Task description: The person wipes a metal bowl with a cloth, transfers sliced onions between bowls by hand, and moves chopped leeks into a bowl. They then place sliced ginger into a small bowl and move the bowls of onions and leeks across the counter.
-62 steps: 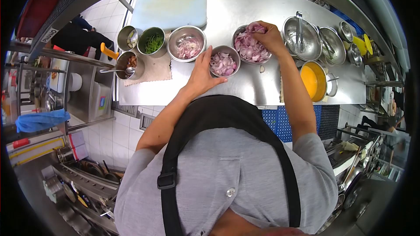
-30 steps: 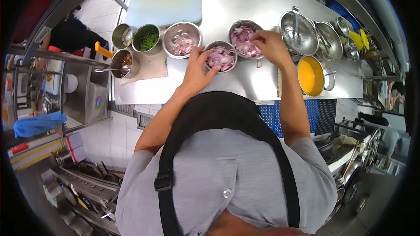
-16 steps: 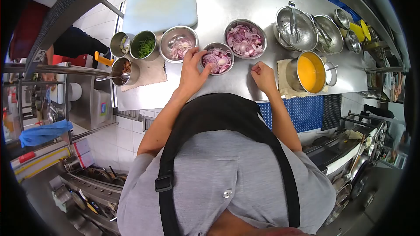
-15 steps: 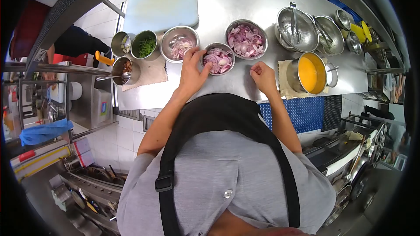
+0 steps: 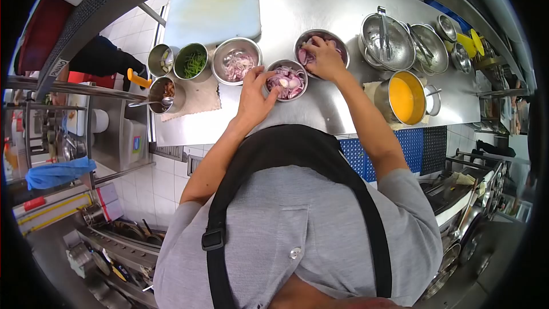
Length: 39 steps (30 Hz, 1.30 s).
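Note:
My left hand (image 5: 254, 98) rests at the left rim of a small steel bowl (image 5: 304, 91), its fingers and thumb apart. Sliced red onion (image 5: 287, 82) fills that bowl. Just behind it to the right stands a larger steel bowl (image 5: 346, 46). My right hand (image 5: 327, 60) reaches into the larger bowl, fingers curled on the onion slices there; the hand hides much of the contents. Left of my left hand, a third steel bowl (image 5: 219, 51) holds finer onion slices (image 5: 239, 66).
Steel pots of chopped greens (image 5: 193, 64), pale pieces (image 5: 166, 60) and brown bits with a spoon (image 5: 168, 90) stand at left. A cutting board (image 5: 214, 8) lies behind. At right are a pot of orange liquid (image 5: 407, 97) and colanders (image 5: 389, 40) with tongs.
My right hand has moved up and left from the bare table into the larger onion bowl. My left hand stays at the small bowl.

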### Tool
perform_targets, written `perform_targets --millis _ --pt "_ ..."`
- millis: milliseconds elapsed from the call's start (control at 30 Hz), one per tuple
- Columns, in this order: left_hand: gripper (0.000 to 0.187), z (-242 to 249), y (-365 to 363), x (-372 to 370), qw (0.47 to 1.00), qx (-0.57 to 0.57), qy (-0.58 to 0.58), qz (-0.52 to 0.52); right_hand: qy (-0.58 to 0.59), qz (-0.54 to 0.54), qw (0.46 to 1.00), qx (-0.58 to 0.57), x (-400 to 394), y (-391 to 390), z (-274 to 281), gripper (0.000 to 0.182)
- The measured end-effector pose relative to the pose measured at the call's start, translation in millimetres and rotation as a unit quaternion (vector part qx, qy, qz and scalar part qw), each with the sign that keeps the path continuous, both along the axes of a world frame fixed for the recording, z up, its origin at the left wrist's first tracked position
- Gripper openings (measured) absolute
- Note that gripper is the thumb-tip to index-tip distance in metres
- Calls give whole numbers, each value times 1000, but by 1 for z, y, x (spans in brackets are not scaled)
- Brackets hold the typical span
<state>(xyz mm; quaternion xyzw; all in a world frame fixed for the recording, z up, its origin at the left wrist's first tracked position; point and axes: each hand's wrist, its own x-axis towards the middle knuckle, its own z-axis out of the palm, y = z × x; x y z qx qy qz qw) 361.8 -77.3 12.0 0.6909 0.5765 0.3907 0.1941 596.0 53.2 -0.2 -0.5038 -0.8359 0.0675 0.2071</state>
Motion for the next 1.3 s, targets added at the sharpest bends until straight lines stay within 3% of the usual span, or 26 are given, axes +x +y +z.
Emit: perform_targets --millis 133,233,267,367,400,500,600,700,733,867,967,1000,1133,1233,1300 --pt "36 0 -1 -5 999 29 -1 28 -1 31 983 -178 21 52 11 30" --pt "25 21 -4 0 995 -4 -100 27 -16 64 979 -191 42 55 32 31" --pt "21 34 -6 3 989 -27 -145 19 -47 96 977 -186 48 51 33 49" --pt "10 59 -5 27 981 -47 -141 -125 -100 96 986 -94 47 26 6 71" --pt "12 61 -2 35 974 -71 -97 -191 -140 65 977 -149 38 19 13 80" --pt "16 43 5 69 929 -88 16 -358 -106 80 982 -134 41 40 -11 69" --pt "19 -3 4 102 914 -85 91 -387 -98 125 981 -110 49 54 -3 72" --pt "14 -26 -4 126 915 -82 141 -368 -148 87 965 -200 49 36 22 84" --pt "13 -36 -7 132 915 -79 147 -367 -150 96 971 -159 50 29 16 87" --pt "11 -67 -5 142 922 -38 187 -337 -149 14 983 -111 32 6 2 79" --pt "11 -69 -9 147 925 -35 218 -309 -97 18 982 -159 35 15 -7 69" --pt "11 -64 -10 149 929 -46 212 -299 -67 17 987 -147 37 16 -9 56" --pt "11 -52 -9 148 932 -73 207 -287 -38 19 992 -120 41 23 -10 43" --pt "10 -28 -15 130 960 -10 109 -258 1 42 995 -86 46 30 -13 37" --pt "7 2 -11 108 984 49 23 -172 48 37 994 -89 49 34 -9 31"
